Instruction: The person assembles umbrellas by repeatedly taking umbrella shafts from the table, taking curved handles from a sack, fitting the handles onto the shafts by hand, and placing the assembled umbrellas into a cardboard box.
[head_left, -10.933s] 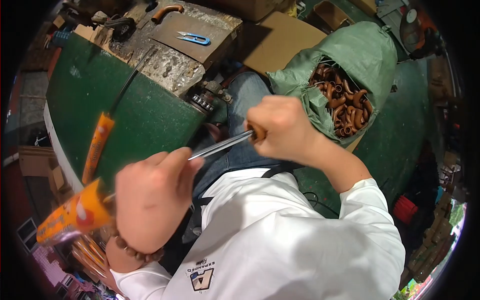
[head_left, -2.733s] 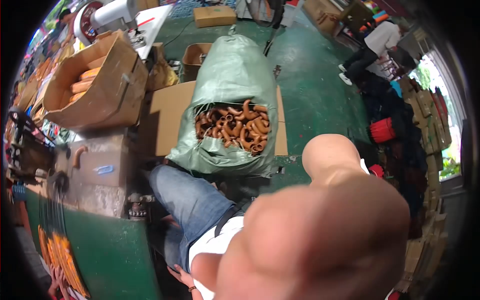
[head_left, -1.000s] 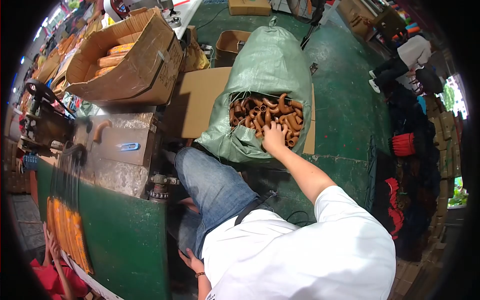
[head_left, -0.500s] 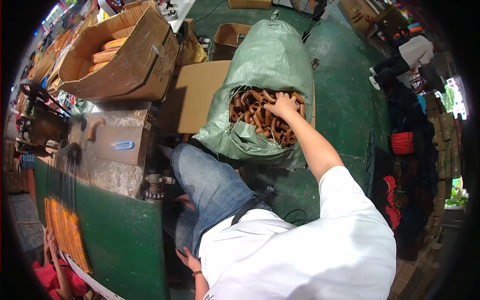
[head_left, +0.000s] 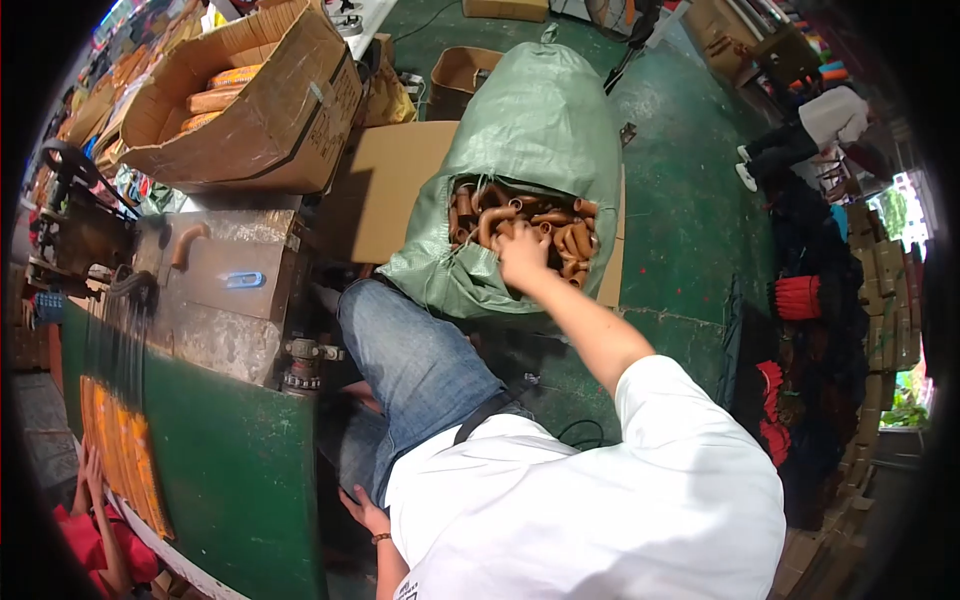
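A green woven sack (head_left: 535,110) lies with a torn opening full of brown hooked handles (head_left: 575,240). My right hand (head_left: 522,258) reaches into the opening and touches the handles near its lower middle. Its fingers are bent and a little apart, with the tips partly lost among the handles; no handle is clearly in its grasp. Down by my thigh in jeans (head_left: 415,340), my left hand (head_left: 366,512) rests with its fingers apart and nothing in it.
On the metal-topped bench (head_left: 230,340) at left lie one brown handle (head_left: 187,245) and a blue clip-like object (head_left: 244,280). Orange-wrapped bundles (head_left: 125,455) lie near another person's hands (head_left: 90,475). A cardboard box (head_left: 250,130) stands behind. Another person (head_left: 830,120) is at far right.
My right hand has moved left and toward me across the handles, some of which have shifted. My left hand stays by my thigh.
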